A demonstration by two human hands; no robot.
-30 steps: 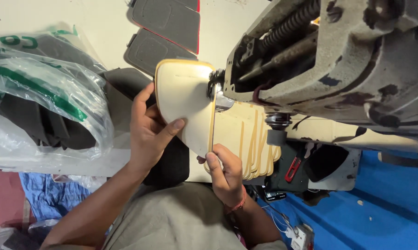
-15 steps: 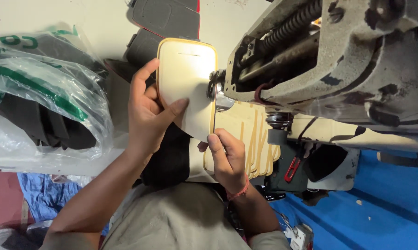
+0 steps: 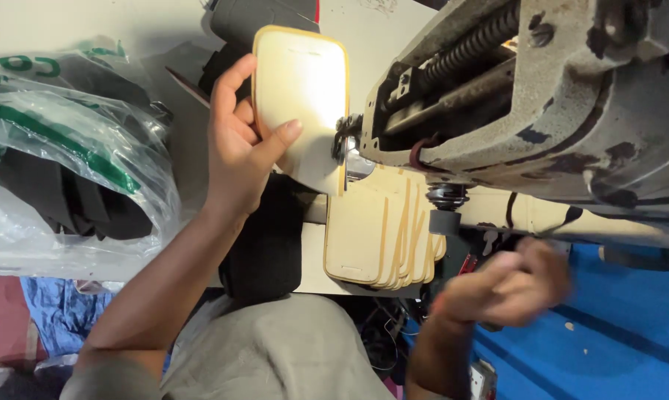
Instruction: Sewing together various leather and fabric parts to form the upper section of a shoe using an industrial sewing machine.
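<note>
While left hand pinches cream panel at needle, I keep edge aligned; right hand blurred, seemingly loosely curled, empty.

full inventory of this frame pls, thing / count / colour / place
sewing machine: 1, grey and worn, upper right
cream panel: 1, cream with yellow edge, at the machine's needle area, held by the left hand
stack of panels: one pile, count unclear, cream, under the machine head
black pieces: one pile, black, beside the stack at centre
plastic bag: 1, clear with green print, dark goods inside, left
table: 1, off-white, top left
blue surface: 1, blue, lower right
left hand: 1, flat on the cream panel, thumb across it
right hand: 1, blurred, low right beneath the machine; grip cannot be told
</note>
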